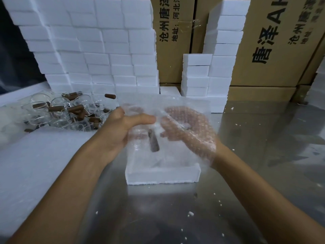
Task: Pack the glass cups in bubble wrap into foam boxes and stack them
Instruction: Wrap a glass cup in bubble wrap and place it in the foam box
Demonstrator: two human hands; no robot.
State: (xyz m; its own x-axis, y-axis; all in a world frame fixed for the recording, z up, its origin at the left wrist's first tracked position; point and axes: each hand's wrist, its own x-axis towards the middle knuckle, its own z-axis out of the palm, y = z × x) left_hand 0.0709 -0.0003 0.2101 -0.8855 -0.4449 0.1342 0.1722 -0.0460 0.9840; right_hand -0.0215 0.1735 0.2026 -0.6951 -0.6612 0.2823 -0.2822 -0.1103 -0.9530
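wrapping is underway: my left hand (121, 127) and right hand (186, 131) are gripping clear bubble wrap (175, 106) around a brown-handled glass cup (154, 143) over the open white foam box (163, 176); behind it, loose cups (58, 113) are waiting, stacks (98, 41) are standing.

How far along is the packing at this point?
Done: foam boxes stand stacked at the back. In hand: both hands, left and right, hold bubble wrap around a cup over an open box. Left: a pile of cups unwrapped.
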